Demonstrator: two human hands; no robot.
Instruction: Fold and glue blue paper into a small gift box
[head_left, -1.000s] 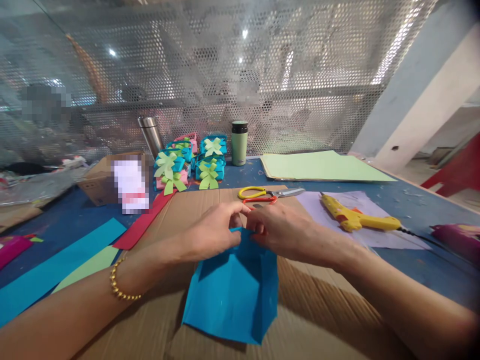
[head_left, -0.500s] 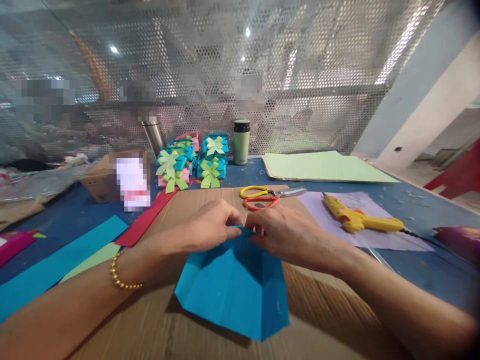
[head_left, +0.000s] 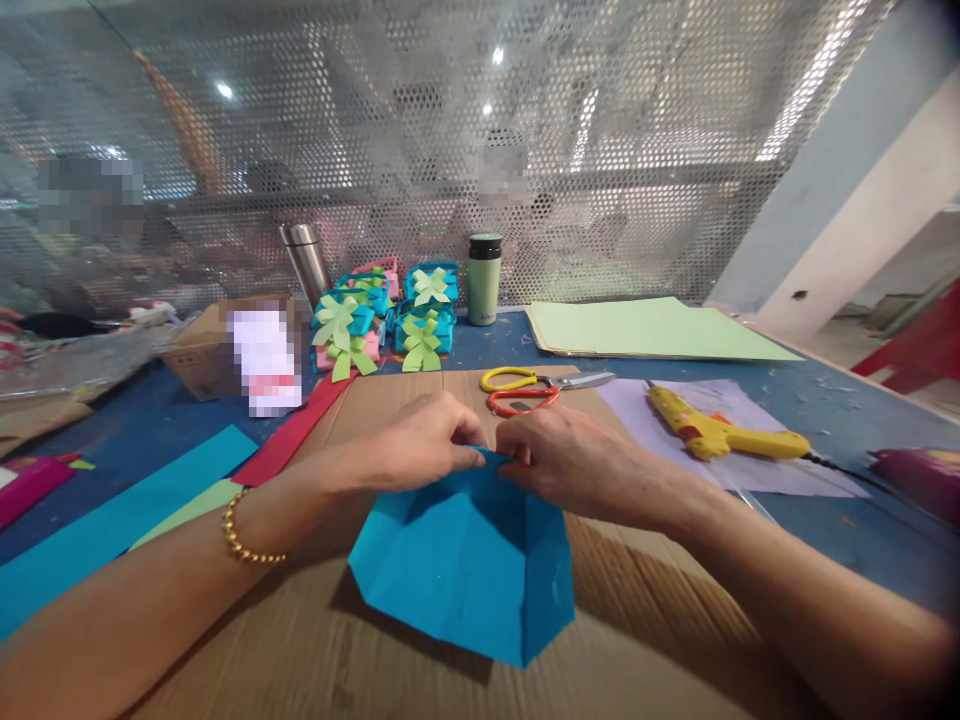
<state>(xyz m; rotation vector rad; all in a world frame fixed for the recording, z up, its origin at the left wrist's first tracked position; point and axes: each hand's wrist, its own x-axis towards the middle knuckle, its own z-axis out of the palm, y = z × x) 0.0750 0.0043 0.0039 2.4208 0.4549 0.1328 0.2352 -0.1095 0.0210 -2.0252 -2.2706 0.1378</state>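
Note:
A creased sheet of blue paper (head_left: pixel 465 570) rests over the cardboard, its near edge lifted a little and casting a shadow. My left hand (head_left: pixel 424 440) pinches its far edge from the left, a gold bead bracelet on the wrist. Close beside it, my right hand (head_left: pixel 559 450) grips the same edge from the right, with fingers curled and fingertips partly hidden. Just beyond both hands lie scissors (head_left: pixel 551 385) with one yellow and one red handle.
Cardboard (head_left: pixel 300 640) covers the blue table (head_left: pixel 480 345). A yellow glue gun (head_left: pixel 720 430) lies on purple paper (head_left: pixel 787 475) at right. Light green sheets (head_left: pixel 652 328), a green tumbler (head_left: pixel 484 285) and bow-topped paper pieces (head_left: pixel 424 320) stand behind. Blue (head_left: pixel 127 520) and red strips (head_left: pixel 292 435) lie left.
The near part of the blue paper has shifted slightly upward, and its right panel looks a little more folded. Both hands keep their hold on the far edge, nearly unmoved.

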